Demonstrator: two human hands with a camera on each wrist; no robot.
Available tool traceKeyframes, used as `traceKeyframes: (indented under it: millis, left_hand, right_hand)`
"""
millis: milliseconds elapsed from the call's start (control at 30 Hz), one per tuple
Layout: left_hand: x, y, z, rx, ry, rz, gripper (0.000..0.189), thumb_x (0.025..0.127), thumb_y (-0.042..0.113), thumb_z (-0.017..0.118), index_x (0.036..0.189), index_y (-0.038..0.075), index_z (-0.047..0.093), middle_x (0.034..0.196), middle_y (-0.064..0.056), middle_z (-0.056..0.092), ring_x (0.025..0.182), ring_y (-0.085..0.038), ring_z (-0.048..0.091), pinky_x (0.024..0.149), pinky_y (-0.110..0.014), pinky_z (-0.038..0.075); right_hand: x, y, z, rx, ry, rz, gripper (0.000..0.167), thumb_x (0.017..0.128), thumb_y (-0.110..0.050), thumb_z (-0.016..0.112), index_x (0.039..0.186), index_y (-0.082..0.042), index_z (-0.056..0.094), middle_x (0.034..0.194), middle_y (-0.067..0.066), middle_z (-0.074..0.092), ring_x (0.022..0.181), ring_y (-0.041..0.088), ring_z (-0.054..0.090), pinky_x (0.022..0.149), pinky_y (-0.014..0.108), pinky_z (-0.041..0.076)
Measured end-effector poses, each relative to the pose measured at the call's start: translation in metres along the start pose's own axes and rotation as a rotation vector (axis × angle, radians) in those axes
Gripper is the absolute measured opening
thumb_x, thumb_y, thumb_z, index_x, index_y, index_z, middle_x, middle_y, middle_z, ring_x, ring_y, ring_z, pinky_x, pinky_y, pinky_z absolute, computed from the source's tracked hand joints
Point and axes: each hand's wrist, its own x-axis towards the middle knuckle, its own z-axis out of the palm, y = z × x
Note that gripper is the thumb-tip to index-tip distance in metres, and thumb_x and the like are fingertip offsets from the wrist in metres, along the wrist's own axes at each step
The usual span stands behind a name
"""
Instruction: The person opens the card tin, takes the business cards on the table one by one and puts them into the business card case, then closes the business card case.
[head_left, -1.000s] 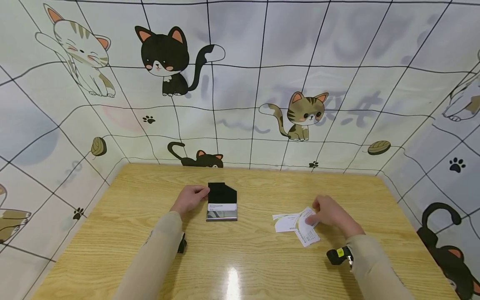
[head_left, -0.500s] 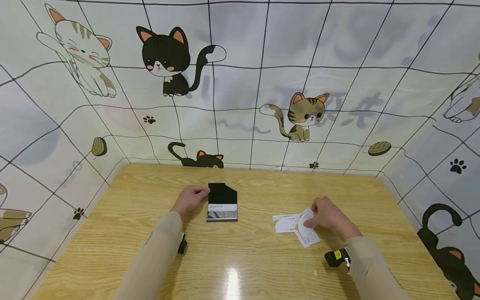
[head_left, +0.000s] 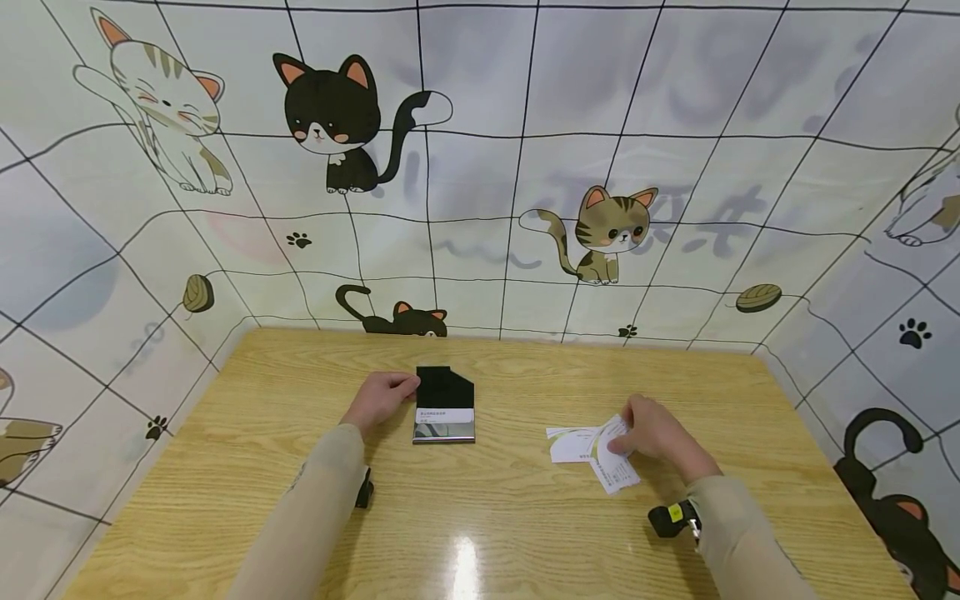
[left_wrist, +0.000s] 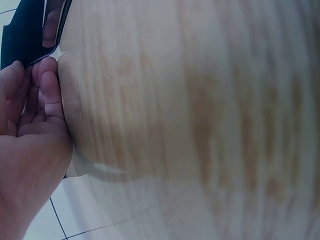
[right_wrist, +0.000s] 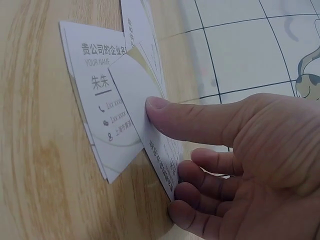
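Observation:
An open business card holder (head_left: 444, 387) lies on the table, its black flap laid back and a white card (head_left: 444, 415) showing above its shiny metal front. At the flap's left edge, my left hand (head_left: 377, 397) pinches it between thumb and fingers; the left wrist view shows that grip on the black edge (left_wrist: 22, 35). To the right are several fanned white business cards (head_left: 572, 447) with grey print. My right hand (head_left: 660, 432) pinches the upper business card (right_wrist: 131, 82), thumb on its face and fingers along its edge. Beneath it another printed card (right_wrist: 92, 95) is partly covered.
Both hands work over a light wood-grain table (head_left: 480, 517). White cloth walls (head_left: 480, 183) with black grid lines and cartoon cats rise along its back and sides. A small black wrist camera (head_left: 672, 518) sits under the right sleeve.
My right hand and wrist have shifted slightly left and toward me, the thumb sliding a little on the card. My left hand and the card holder stay in place.

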Motion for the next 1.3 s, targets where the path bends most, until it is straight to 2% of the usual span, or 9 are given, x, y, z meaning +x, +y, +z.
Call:
traceKeyframes:
  millis: [667, 833, 933, 1100, 1300]
  left_hand:
    - [0.0015, -0.0012, 0.0008, 0.007, 0.003, 0.004, 0.029, 0.105, 0.029, 0.063, 0.114, 0.007, 0.079, 0.095, -0.004, 0.076, 0.100, -0.022, 0.068, 0.106, -0.047, 0.047]
    - [0.0023, -0.0035, 0.0016, -0.051, -0.008, -0.012, 0.030, 0.105, 0.026, 0.063, 0.121, 0.004, 0.076, 0.102, -0.008, 0.076, 0.103, -0.024, 0.073, 0.108, -0.049, 0.047]
    - [0.0023, -0.0040, 0.0019, -0.070, -0.010, -0.012, 0.031, 0.105, 0.025, 0.062, 0.123, 0.003, 0.075, 0.105, -0.009, 0.076, 0.104, -0.025, 0.074, 0.108, -0.050, 0.048]
    - [0.0012, -0.0034, 0.0017, -0.063, -0.008, -0.006, 0.030, 0.105, 0.024, 0.063, 0.122, 0.003, 0.076, 0.104, -0.009, 0.076, 0.102, -0.025, 0.074, 0.108, -0.050, 0.047]
    - [0.0009, -0.0028, 0.0013, -0.065, -0.009, -0.004, 0.030, 0.105, 0.024, 0.063, 0.122, 0.003, 0.076, 0.105, -0.010, 0.076, 0.102, -0.024, 0.074, 0.108, -0.050, 0.047]
  right_hand:
    - [-0.0018, -0.0060, 0.0005, -0.015, 0.003, 0.047, 0.043, 0.082, -0.010, 0.087, 0.105, 0.008, 0.055, 0.099, 0.019, 0.053, 0.089, 0.031, 0.052, 0.076, 0.040, 0.048]
    - [-0.0007, -0.0075, 0.0012, 0.007, -0.011, 0.044, 0.042, 0.083, -0.006, 0.085, 0.106, 0.009, 0.053, 0.096, 0.018, 0.058, 0.085, 0.029, 0.054, 0.073, 0.038, 0.048]
    - [0.0002, -0.0085, 0.0018, 0.017, -0.013, 0.037, 0.046, 0.083, -0.004, 0.084, 0.114, 0.010, 0.053, 0.101, 0.020, 0.059, 0.088, 0.030, 0.056, 0.076, 0.040, 0.050]
    - [0.0002, -0.0081, 0.0027, 0.018, -0.008, 0.005, 0.051, 0.082, -0.003, 0.084, 0.124, 0.004, 0.056, 0.111, 0.024, 0.055, 0.094, 0.033, 0.054, 0.081, 0.045, 0.050]
    - [-0.0001, -0.0043, 0.0008, -0.008, -0.005, -0.023, 0.043, 0.080, -0.007, 0.087, 0.114, -0.002, 0.061, 0.108, 0.019, 0.053, 0.092, 0.032, 0.053, 0.081, 0.045, 0.049]
